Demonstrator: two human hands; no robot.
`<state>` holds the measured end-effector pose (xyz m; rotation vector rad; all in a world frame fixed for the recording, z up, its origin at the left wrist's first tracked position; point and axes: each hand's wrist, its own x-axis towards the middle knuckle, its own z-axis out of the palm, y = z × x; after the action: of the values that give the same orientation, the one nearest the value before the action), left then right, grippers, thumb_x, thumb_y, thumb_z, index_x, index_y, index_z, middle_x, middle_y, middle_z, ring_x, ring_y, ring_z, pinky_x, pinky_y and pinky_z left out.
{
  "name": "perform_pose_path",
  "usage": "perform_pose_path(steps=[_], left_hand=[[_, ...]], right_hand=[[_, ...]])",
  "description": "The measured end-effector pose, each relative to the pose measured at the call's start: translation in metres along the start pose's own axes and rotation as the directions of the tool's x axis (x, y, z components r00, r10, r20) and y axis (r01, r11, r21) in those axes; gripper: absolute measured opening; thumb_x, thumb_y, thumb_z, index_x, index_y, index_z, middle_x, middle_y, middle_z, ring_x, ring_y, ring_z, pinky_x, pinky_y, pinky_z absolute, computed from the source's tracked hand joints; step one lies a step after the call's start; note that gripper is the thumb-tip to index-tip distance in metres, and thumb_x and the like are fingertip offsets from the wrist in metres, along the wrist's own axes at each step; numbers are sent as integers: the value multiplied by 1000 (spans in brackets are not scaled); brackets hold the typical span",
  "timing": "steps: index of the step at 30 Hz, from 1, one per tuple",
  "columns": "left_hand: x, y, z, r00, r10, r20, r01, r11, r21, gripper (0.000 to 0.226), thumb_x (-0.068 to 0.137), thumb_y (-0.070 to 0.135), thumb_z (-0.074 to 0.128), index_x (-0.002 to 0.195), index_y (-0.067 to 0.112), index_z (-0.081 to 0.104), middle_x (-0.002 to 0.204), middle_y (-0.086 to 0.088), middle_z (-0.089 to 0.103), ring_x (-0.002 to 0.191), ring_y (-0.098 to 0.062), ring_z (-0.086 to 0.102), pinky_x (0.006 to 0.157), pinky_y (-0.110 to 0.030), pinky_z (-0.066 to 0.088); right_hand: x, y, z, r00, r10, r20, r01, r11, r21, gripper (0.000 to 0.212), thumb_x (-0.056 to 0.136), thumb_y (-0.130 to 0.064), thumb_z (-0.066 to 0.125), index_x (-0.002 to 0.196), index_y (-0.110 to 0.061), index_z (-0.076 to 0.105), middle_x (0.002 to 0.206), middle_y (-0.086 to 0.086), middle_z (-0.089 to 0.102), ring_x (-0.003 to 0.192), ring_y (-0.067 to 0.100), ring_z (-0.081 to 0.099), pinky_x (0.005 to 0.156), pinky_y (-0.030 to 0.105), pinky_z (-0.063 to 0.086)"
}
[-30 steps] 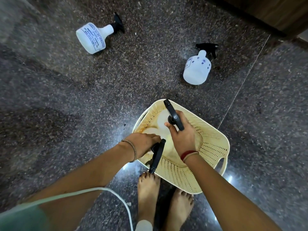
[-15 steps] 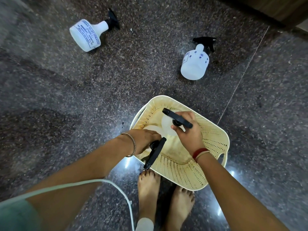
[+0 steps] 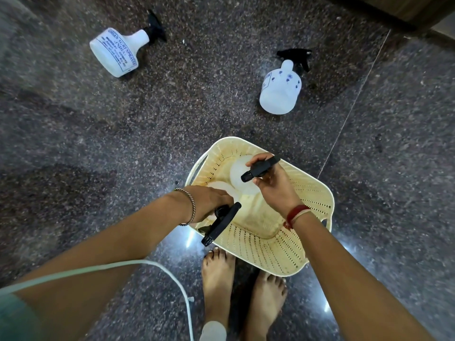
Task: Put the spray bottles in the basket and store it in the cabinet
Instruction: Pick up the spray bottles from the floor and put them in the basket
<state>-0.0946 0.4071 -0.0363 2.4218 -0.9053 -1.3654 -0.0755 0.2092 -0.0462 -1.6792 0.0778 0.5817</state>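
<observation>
A white cord (image 3: 138, 263) is curving across the lower left of the frame, over the dark speckled floor (image 3: 73, 143). In the upper left, a white spray bottle with blue writing (image 3: 115, 51) is lying on its side on the floor, its black sprayer pointing toward the top edge. It is well apart from the basket.

Near the middle, the left hand (image 3: 209, 201) is reaching over the left edge of the cream plastic basket (image 3: 270, 242). Its fingers are curled around the neck of a white bottle with a black trigger (image 3: 219, 223), and the trigger is sticking out past the basket's rim. The bottle's body is sitting inside the basket. Two bare feet (image 3: 216, 276) are standing just below the basket, at the bottom of the frame.

The right hand (image 3: 273, 185) is hovering over the basket's middle. Its fingers are wrapped around the black sprayer of a second white bottle (image 3: 261, 167), which is standing inside the basket beside the first.

In the upper right, a white spray bottle with small blue flowers (image 3: 280, 88) is lying on the floor, near the basket but not touching it. A thin floor seam (image 3: 354, 104) is running slantwise to its right.
</observation>
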Motion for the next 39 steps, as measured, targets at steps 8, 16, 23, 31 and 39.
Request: perform_pose_path(steps=[8, 16, 23, 31, 39], left_hand=[[-1, -1, 0, 998, -58, 34, 60, 997, -55, 57, 86, -4, 48, 135, 21, 39, 129, -4, 52, 109, -29, 58, 92, -44, 48], [-12, 5, -10, 976, -209, -53, 200, 970, -140, 53, 91, 5, 51, 136, 29, 39, 135, -2, 51, 117, -25, 54, 100, -32, 43], [-46, 3, -96, 911, -143, -386, 92, 985, -148, 48, 85, -6, 48, 120, 24, 61, 126, -1, 61, 108, -17, 60, 97, -22, 40], [-8, -36, -163, 711, -306, -633, 153, 946, -285, 41, 87, 8, 59, 128, 14, 54, 123, -13, 54, 113, -27, 53, 97, -29, 38], [34, -92, -160, 543, -480, -689, 416, 867, -276, 78, 80, 39, 68, 144, 14, 30, 152, -19, 23, 144, -37, 14, 117, -53, 20]], right_hand=[[0, 1, -3, 990, 32, 139, -9, 987, -159, 49, 77, 22, 40, 103, -19, 47, 105, -7, 51, 109, 29, 50, 91, 11, 39], [-4, -7, -2, 990, 70, 126, -45, 980, -194, 58, 76, 22, 40, 104, -28, 45, 117, 3, 54, 114, 23, 51, 100, 17, 38], [-15, -46, -42, 993, 73, -88, -88, 981, -171, 61, 73, 26, 40, 95, -27, 61, 102, -5, 64, 100, 9, 63, 87, 13, 47], [79, -100, -83, 856, 56, -514, -172, 969, -180, 43, 85, -9, 60, 126, -12, 47, 116, 4, 55, 101, 19, 56, 92, 29, 47], [160, -81, -74, 842, 12, -539, -319, 817, -480, 110, 72, -56, 68, 149, -29, -6, 158, 10, -13, 144, 40, 2, 108, 65, 16]])
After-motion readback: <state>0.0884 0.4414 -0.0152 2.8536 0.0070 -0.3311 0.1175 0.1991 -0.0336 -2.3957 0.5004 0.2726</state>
